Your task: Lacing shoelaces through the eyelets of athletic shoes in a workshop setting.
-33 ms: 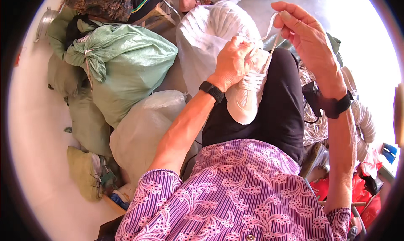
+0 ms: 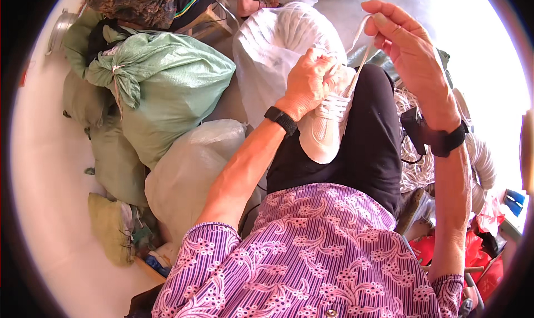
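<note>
A white sneaker (image 2: 321,142) rests on my thighs, its toe pointing toward me. My left hand (image 2: 312,83) is closed around its upper near the ankle opening; the fingertips are partly hidden. Up and to the right, my right hand (image 2: 401,40) pinches a white shoelace (image 2: 362,61) between thumb and fingers. From there the lace runs down to the shoe's eyelets, and another length loops beside it. Rows of lacing cross the front of the shoe.
Beyond the shoe stands a translucent white bag (image 2: 258,45) of pale items. Green woven sacks (image 2: 178,68) and a whitish sack (image 2: 192,168) fill the left. Bundled white cords (image 2: 417,168) lie at right, near red plastic bags (image 2: 473,251). Another person's leg (image 2: 194,4) shows at far left.
My right hand has shifted very slightly to the right with the shoelace. My left hand and the sneaker stay almost in place.
</note>
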`<state>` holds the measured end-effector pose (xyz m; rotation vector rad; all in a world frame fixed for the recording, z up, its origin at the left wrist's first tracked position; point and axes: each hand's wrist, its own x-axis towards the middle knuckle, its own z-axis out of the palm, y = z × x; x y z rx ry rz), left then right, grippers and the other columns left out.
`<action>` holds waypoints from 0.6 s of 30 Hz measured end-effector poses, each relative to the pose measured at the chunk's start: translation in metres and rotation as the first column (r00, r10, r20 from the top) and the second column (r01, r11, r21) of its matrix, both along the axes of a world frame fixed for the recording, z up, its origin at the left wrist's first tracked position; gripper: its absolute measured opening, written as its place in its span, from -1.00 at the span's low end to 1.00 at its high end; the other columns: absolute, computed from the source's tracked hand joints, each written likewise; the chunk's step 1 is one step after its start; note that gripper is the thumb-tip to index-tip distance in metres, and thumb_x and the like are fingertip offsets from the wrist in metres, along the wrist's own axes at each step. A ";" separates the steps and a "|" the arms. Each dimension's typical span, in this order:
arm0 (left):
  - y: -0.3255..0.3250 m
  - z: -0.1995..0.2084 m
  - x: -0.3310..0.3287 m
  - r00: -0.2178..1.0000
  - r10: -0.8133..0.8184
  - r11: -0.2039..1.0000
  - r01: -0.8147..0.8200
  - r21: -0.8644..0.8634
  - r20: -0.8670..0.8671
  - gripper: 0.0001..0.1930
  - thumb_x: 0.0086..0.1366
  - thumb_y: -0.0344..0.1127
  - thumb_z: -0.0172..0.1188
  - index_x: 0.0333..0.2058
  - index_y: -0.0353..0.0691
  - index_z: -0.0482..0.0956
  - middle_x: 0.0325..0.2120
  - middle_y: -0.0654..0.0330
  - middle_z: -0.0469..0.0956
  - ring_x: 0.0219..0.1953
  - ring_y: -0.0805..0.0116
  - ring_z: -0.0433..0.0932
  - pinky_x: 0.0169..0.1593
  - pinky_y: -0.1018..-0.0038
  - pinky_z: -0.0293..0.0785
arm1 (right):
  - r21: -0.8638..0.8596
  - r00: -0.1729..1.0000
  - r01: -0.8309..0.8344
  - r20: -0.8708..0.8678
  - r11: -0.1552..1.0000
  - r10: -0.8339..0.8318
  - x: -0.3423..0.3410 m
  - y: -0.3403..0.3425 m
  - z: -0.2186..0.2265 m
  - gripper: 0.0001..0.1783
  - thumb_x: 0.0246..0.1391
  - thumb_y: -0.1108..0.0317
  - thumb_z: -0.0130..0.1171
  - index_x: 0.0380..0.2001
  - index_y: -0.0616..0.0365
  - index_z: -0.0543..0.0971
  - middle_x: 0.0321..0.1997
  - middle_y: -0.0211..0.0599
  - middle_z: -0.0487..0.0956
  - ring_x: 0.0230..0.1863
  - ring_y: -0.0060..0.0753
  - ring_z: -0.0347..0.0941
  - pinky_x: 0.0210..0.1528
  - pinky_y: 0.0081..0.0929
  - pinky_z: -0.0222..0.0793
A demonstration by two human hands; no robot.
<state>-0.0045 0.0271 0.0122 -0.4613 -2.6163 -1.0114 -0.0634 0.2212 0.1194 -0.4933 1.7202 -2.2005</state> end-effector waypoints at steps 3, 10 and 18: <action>0.006 -0.008 -0.001 0.997 0.016 0.999 -0.012 0.047 -0.081 -0.73 0.09 -0.38 0.28 -0.18 -0.21 0.59 -0.26 0.15 0.49 -0.23 0.20 0.51 -0.14 0.40 0.45 | 0.019 0.996 0.031 -0.081 0.999 -0.030 -0.003 0.019 0.012 -0.64 0.22 0.30 0.01 0.04 0.23 0.43 -0.31 -0.49 0.51 -0.33 -0.72 0.30 -0.18 -0.70 0.22; -0.001 -0.014 0.000 0.994 0.113 0.966 -0.111 0.235 0.007 -0.84 0.19 -0.35 0.22 -0.25 -0.21 0.61 -0.42 0.22 0.53 -0.36 0.36 0.52 -0.26 0.49 0.45 | -0.258 0.990 0.099 -0.069 0.961 -0.120 -0.012 0.106 0.057 -0.59 0.26 0.35 -0.07 0.14 0.26 0.33 -0.22 -0.40 0.53 -0.39 -0.71 0.30 -0.31 -0.79 0.24; -0.083 0.086 0.041 0.957 -0.110 0.121 -0.255 0.959 0.268 -0.78 0.34 -0.15 0.05 -0.30 -0.19 0.49 -0.58 0.40 0.34 -0.56 0.60 0.29 -0.42 0.56 0.34 | -0.209 0.875 0.484 0.110 0.850 -0.471 0.049 0.277 0.082 -0.87 0.26 0.34 -0.11 -0.24 0.04 0.45 -0.39 -0.44 0.48 -0.65 -0.60 0.19 -0.63 -0.60 0.07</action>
